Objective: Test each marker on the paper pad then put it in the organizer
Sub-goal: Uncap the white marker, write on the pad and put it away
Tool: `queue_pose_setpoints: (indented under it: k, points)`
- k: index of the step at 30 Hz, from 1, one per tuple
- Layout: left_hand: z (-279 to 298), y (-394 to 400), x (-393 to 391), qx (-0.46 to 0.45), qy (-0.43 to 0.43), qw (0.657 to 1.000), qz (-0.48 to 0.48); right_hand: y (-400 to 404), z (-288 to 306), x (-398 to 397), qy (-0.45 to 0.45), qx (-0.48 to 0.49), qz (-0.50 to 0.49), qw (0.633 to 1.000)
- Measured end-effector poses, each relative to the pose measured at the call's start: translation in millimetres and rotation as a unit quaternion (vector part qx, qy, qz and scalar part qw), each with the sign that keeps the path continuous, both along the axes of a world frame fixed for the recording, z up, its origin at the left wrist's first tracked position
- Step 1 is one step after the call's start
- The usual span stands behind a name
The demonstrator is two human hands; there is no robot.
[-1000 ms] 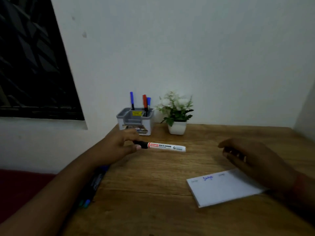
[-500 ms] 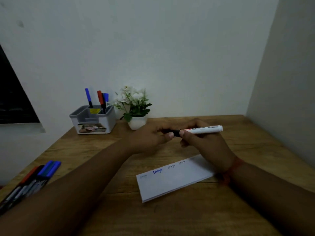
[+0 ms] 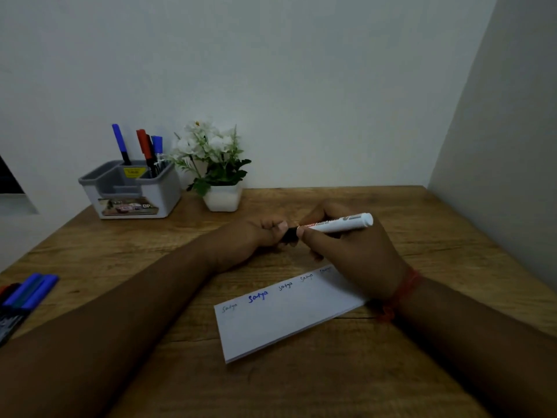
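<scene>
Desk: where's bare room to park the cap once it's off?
Bare wood between the organizer and the left hand; more along the near edge below the paper pad, and right of the right hand toward the wall. Crowded: left edge with the loose markers, and around the plant pot.

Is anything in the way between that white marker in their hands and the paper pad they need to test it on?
Only the marker's own black cap, still on and gripped by the left hand. The right hand holds the white marker just above the paper pad; nothing visible lies between them.
</scene>
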State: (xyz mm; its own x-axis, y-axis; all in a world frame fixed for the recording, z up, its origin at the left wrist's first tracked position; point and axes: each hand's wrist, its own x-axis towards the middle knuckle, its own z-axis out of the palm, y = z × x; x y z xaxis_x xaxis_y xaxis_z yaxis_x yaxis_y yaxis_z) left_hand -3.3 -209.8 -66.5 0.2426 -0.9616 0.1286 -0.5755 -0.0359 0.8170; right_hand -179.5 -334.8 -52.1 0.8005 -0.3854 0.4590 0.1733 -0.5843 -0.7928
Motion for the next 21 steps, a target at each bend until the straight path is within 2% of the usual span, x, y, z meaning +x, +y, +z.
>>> queue_pose_setpoints:
  k: [6,9,12,13,17,21]
  points:
    - [0.1,-1.3,-0.6,0.004,-0.016,1.000,-0.017,-1.2,-2.4,1.7,-0.064,-0.126,0.002,0.990]
    - [-0.5,0.9,7.0,0.028,-0.034,0.998,0.036,3.2,5.1,-4.6,-0.094,-0.199,-0.002,0.975]
    - [1.7,2.0,13.7,0.034,-0.012,0.994,0.108,-4.3,25.9,-18.7,-0.164,-0.172,-0.039,0.971]
    - [1.5,1.2,9.8,0.036,-0.034,0.992,0.118,-8.3,29.6,-20.6,-0.173,-0.155,-0.052,0.971]
    - [-8.8,-4.8,-9.7,0.001,-0.196,0.974,0.114,-15.9,14.5,-13.1,-0.087,-0.080,-0.081,0.990]
    - [-16.9,-5.5,-8.8,-0.020,-0.263,0.956,0.128,-26.3,3.7,-7.7,-0.027,-0.001,-0.109,0.994]
